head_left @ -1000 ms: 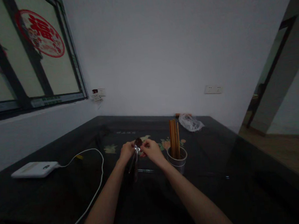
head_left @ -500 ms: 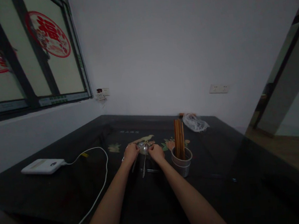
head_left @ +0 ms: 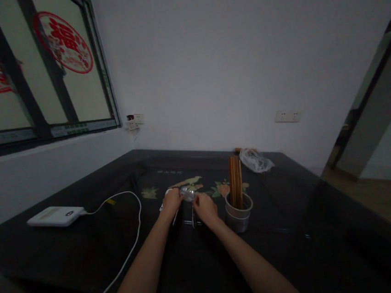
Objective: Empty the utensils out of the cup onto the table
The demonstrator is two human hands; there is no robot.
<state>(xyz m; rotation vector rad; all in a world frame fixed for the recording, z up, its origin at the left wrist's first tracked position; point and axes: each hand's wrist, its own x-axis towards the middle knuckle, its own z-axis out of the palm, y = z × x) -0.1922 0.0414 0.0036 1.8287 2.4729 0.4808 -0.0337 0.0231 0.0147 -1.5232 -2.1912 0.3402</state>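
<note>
A glossy black tabletop reaches to a pale wall. At its middle, near the printed bird, we have metal spoons between our hands: the left hand pinches some, the right hand pinches one below its bowl, handles pointing toward us. The dim light leaves their number uncertain. To manage them well, we should grip lightly near the bowls so nothing twists, and keep the right wrist clear of the metal cup of chopsticks just beside it.
</note>
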